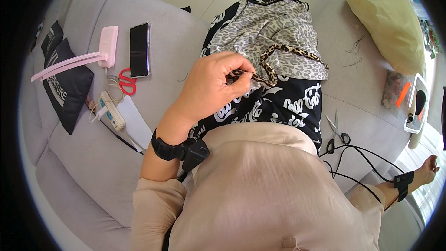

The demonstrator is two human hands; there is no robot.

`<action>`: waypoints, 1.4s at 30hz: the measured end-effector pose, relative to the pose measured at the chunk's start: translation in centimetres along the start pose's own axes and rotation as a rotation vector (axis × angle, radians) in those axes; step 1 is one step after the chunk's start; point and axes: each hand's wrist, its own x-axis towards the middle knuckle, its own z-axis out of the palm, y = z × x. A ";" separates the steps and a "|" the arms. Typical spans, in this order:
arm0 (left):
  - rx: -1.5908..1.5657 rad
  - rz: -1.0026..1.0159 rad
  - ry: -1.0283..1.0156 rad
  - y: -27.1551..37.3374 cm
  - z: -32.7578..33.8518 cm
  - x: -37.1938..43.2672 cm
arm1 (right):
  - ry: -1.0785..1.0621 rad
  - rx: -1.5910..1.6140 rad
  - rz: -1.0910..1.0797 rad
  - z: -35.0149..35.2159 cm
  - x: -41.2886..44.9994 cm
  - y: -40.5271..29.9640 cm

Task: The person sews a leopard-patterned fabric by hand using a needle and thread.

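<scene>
My left hand pinches the leopard-print fabric trim between thumb and fingertips, above my lap. That narrow trim curves away to the right over a grey leopard-print cloth, which lies bunched across my legs on black fabric with white lettering. Far out to the right, away from the cloth, my right hand is raised with its fingers curled; whether it holds a fine thing such as a thread cannot be told. Both wrists wear black strapped devices.
Scissors with black handles lie right of my lap beside black cables. Loose threads, a yellow cushion and a plastic box are farther right. On the left sofa are a phone, red-handled scissors and a power strip.
</scene>
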 end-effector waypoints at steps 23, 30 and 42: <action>-0.093 -0.037 0.055 1.5 0.4 -0.1 | -1.598 -0.265 0.459 22.1 -54.4 11.2; -0.053 -0.058 0.077 2.4 0.3 -0.5 | -1.545 -0.346 0.292 22.1 -54.0 10.4; -0.007 -0.076 0.087 2.7 0.3 -0.6 | -1.510 -0.358 0.177 21.8 -54.3 10.6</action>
